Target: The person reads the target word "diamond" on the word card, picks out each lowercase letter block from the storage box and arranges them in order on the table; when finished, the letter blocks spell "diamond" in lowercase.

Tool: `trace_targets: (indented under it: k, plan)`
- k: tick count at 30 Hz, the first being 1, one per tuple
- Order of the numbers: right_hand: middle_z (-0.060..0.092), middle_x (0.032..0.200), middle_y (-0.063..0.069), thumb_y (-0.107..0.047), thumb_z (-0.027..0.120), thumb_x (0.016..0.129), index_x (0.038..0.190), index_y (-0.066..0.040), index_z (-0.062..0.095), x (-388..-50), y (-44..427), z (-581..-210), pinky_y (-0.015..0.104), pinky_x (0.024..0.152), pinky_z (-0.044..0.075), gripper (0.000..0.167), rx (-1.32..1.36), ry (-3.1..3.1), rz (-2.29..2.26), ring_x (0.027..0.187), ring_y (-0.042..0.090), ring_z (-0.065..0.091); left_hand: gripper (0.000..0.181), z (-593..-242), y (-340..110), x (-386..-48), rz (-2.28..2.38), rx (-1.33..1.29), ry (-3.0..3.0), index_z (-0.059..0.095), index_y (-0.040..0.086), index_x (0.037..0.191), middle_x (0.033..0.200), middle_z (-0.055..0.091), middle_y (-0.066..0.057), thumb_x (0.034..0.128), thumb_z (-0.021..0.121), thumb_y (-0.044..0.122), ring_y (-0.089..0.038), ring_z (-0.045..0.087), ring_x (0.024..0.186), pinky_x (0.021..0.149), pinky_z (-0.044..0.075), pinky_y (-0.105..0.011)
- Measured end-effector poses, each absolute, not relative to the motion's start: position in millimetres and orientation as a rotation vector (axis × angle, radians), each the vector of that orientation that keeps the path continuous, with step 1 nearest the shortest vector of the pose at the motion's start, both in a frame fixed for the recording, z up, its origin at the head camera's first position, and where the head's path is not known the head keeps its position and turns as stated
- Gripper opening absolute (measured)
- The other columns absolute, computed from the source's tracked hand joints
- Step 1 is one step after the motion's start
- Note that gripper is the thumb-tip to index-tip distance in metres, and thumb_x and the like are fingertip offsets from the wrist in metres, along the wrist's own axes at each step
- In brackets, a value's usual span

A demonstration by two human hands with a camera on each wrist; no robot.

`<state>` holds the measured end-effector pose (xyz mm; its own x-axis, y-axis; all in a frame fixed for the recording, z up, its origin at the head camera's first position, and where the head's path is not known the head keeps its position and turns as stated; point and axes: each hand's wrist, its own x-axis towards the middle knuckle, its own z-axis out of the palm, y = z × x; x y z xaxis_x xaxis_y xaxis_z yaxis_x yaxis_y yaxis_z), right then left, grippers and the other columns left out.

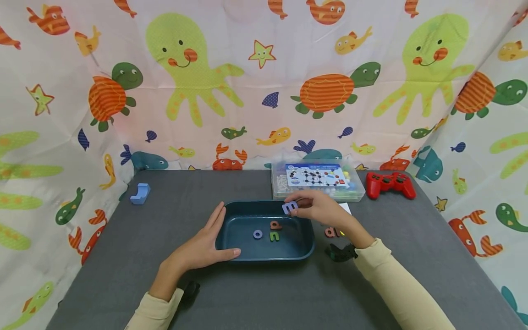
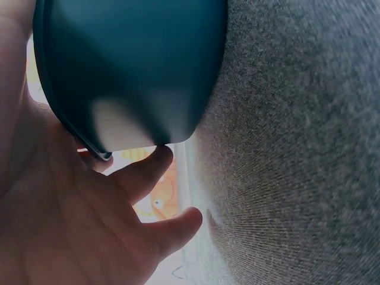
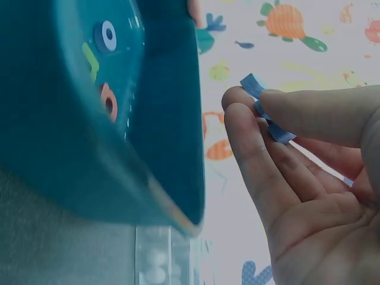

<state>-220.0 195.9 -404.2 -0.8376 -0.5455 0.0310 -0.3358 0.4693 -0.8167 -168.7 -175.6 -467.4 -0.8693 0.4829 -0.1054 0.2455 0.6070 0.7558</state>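
A dark teal tray (image 1: 264, 259) sits on the table with letters inside: a blue "o" (image 1: 257, 234), a brownish-red "a" (image 1: 275, 225) and a green "n" (image 1: 274, 236). My left hand (image 1: 202, 245) rests against the tray's left end, thumb at the near rim; in the left wrist view its fingers are spread and touch the outer wall. Over the tray's far right corner, my right hand (image 1: 315, 208) pinches a blue-violet letter "m" (image 1: 290, 207) between thumb and fingertips. The same letter (image 3: 252, 86) appears edge-on in the right wrist view.
Right of the tray lie more letters (image 1: 330, 232), partly hidden by the right forearm. Behind stands a clear plastic box (image 1: 354, 195) with a molecule-picture label. A red game controller (image 1: 390, 184) lies at the back right, a light-blue block (image 1: 140, 194) at the back left.
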Motion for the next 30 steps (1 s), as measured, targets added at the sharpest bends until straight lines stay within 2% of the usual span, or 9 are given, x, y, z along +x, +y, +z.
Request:
trace_targets:
  k: [4, 9, 12, 19, 25, 27, 30]
  plan:
    - [0.076, 0.117, 0.008, -0.011, 0.074, 0.102, 0.137, -0.003, 0.071, -217, 209, -406, 0.034, 0.088, 0.061, 0.035, -0.752, 2.471, -1.363, 0.100, 0.043, 0.072, 0.125, -466, -175, -168, 1.125, 0.582, 2.537, -0.005, 0.015, 0.173, 0.179, -0.014, 0.000, 0.0912, 0.078, 0.062, -0.041, 0.012, 0.161, 0.117, 0.029, -0.072]
    - [0.076, 0.122, 0.012, -0.010, 0.075, 0.102, 0.138, 0.002, 0.069, -215, 223, -409, 0.029, 0.090, 0.060, 0.038, -0.747, 2.436, -1.434, 0.102, 0.034, 0.075, 0.126, -466, -175, -168, 1.107, 0.565, 2.544, -0.005, 0.016, 0.173, 0.179, -0.015, 0.001, 0.0904, 0.077, 0.064, -0.040, 0.011, 0.162, 0.118, 0.029, -0.071]
    - [0.076, 0.121, 0.014, -0.009, 0.074, 0.102, 0.138, 0.004, 0.067, -213, 232, -411, 0.030, 0.091, 0.060, 0.039, -0.713, 2.420, -1.476, 0.103, 0.031, 0.075, 0.126, -467, -175, -168, 1.095, 0.564, 2.547, -0.004, 0.015, 0.173, 0.179, -0.014, -0.001, 0.0899, 0.076, 0.065, -0.041, 0.011, 0.162, 0.117, 0.030, -0.071]
    - [0.073, 0.120, 0.018, -0.006, 0.073, 0.103, 0.133, 0.002, 0.067, -209, 247, -416, 0.030, 0.089, 0.060, 0.032, -0.619, 2.445, -1.541, 0.107, 0.042, 0.073, 0.127, -467, -175, -168, 1.074, 0.558, 2.553, -0.004, 0.015, 0.173, 0.179, -0.014, -0.002, 0.0895, 0.076, 0.066, -0.042, 0.010, 0.162, 0.116, 0.031, -0.072]
    - [0.073, 0.118, 0.021, -0.006, 0.072, 0.103, 0.133, 0.003, 0.064, -206, 260, -420, 0.039, 0.090, 0.062, 0.033, -0.532, 2.438, -1.614, 0.105, 0.036, 0.076, 0.127, -467, -174, -168, 1.055, 0.548, 2.563, -0.004, 0.015, 0.173, 0.179, -0.013, -0.003, 0.0889, 0.075, 0.067, -0.042, 0.010, 0.162, 0.116, 0.031, -0.071]
    - [0.074, 0.117, 0.021, -0.007, 0.074, 0.102, 0.133, 0.003, 0.063, -204, 264, -421, 0.044, 0.091, 0.062, 0.035, -0.490, 2.447, -1.623, 0.105, 0.039, 0.075, 0.127, -467, -174, -168, 1.054, 0.545, 2.565, -0.003, 0.015, 0.173, 0.179, -0.013, -0.003, 0.0889, 0.076, 0.066, -0.042, 0.010, 0.162, 0.116, 0.031, -0.071]
    - [0.074, 0.117, 0.020, -0.009, 0.076, 0.101, 0.134, 0.003, 0.062, -202, 270, -422, 0.040, 0.089, 0.062, 0.037, -0.438, 2.489, -1.618, 0.104, 0.036, 0.075, 0.126, -468, -174, -168, 1.059, 0.542, 2.564, -0.003, 0.015, 0.173, 0.179, -0.013, -0.003, 0.0896, 0.077, 0.064, -0.042, 0.010, 0.162, 0.116, 0.031, -0.071]
